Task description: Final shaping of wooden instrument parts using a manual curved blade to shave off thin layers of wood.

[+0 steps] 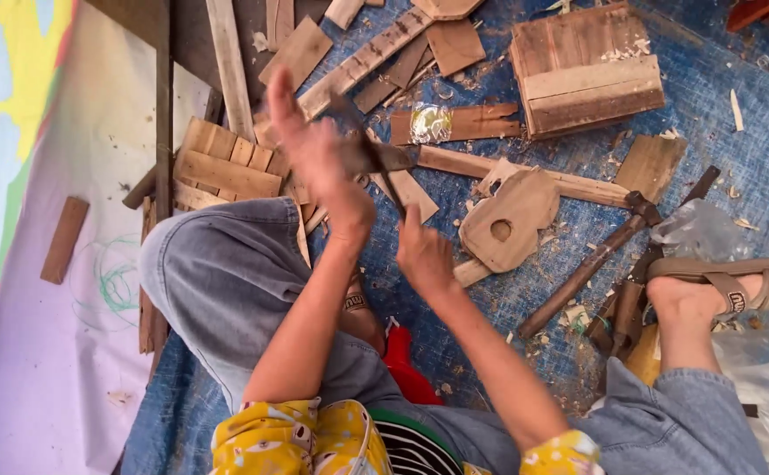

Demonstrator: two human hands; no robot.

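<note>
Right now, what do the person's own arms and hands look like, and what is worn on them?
Both arms are bare from the elbows down. The left hand and right hand wear no gloves, and no rings or watch can be made out. Short yellow sleeves with a small white and red print end near the elbows, over a striped top.

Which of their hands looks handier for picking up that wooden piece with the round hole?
Probably the right hand: it sits just beside the holed piece, while the left hand is raised farther off, over the scraps.
</note>
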